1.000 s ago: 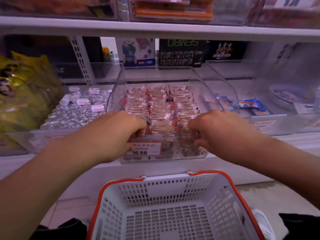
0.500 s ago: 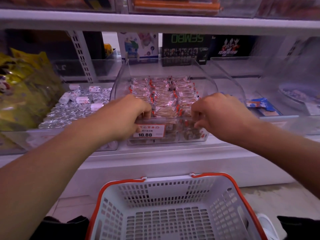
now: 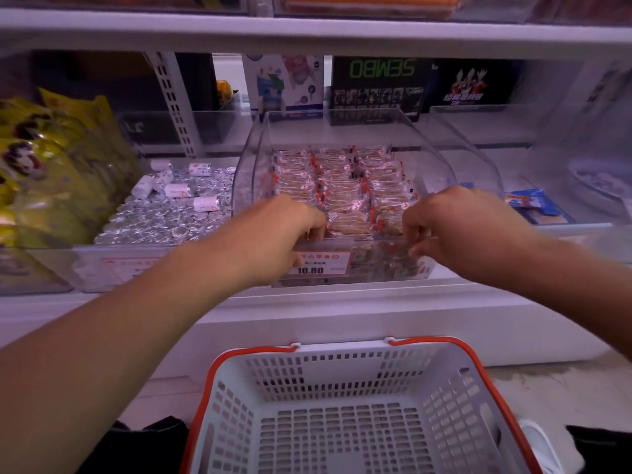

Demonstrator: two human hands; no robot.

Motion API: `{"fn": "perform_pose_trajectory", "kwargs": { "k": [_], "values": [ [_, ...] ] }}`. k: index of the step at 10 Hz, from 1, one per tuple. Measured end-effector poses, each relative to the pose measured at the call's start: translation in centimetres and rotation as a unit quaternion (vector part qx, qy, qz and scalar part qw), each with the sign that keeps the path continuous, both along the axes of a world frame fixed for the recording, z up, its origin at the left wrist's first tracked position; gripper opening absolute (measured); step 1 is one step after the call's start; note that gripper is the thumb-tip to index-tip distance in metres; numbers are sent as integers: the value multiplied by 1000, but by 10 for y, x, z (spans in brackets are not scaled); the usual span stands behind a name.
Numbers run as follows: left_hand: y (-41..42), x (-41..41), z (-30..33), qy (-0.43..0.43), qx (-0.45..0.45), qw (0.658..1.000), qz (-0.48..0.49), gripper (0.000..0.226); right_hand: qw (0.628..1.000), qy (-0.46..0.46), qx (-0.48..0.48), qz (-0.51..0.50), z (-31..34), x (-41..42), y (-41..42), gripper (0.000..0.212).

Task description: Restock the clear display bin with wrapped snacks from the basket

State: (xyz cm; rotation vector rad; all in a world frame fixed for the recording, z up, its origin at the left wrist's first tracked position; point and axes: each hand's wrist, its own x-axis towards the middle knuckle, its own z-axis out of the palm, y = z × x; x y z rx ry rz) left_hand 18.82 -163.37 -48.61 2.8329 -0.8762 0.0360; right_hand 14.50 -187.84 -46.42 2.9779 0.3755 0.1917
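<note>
Since a second ago the clear display bin (image 3: 345, 131) has gone back from overhanging the shelf edge to sitting further in on the shelf (image 3: 342, 302), and both hands have travelled back with it. Left hand (image 3: 273, 234) reaches in from lower left, forearm long and nearly straight, knuckles up, fingers curled over the bin's front lip just above the price tag (image 3: 321, 263) reading 10.80; grip there is clenched on the bin's front wall. Right hand (image 3: 455, 227) comes from the right, wrist slightly bent, fingers hooked over the same lip near its right corner, likewise grasping the bin. The hands are well apart, one at each end of the front edge. Wrapped snacks (image 3: 338, 186) lie inside the bin in three neat rows, clear wrappers with red marks, filling the floor from back to front; more show through the front wall below the lip. Basket (image 3: 478, 405), white lattice with orange rim, stands on the floor directly below the shelf; no snacks visible in it. Left of the bin, a neighbouring bin holds silver foil pieces (image 3: 160, 217) and small white rolls; yellow bags (image 3: 51, 165) further left. Boxed toys (image 3: 376, 87) stand behind. A blue packet (image 3: 530, 200) lies in the bin to the right.
</note>
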Motion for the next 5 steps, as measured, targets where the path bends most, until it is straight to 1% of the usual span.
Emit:
{"fn": "perform_pose_trajectory", "kwargs": {
  "k": [1, 2, 3, 4, 5],
  "values": [
    [2, -4, 1, -2, -15, 1000, 5, 44, 1000, -7, -7, 4, -3, -5, 0, 14],
    [1, -17, 0, -36, -9, 999, 15, 42, 1000, -16, -2, 9, -5, -13, 1, 5],
    [3, -31, -4, -78, 16, 997, 8, 35, 999, 5, 13, 30, -9, -23, -3, 24],
    [7, -46, -15, -96, 38, 995, 6, 55, 998, 35, 6, 60, -20, -38, -8, 56],
    [19, -60, -14, -11, 0, 1000, -9, 70, 992, 73, 74, 70, -12, -49, -19, 70]
  ]
}}
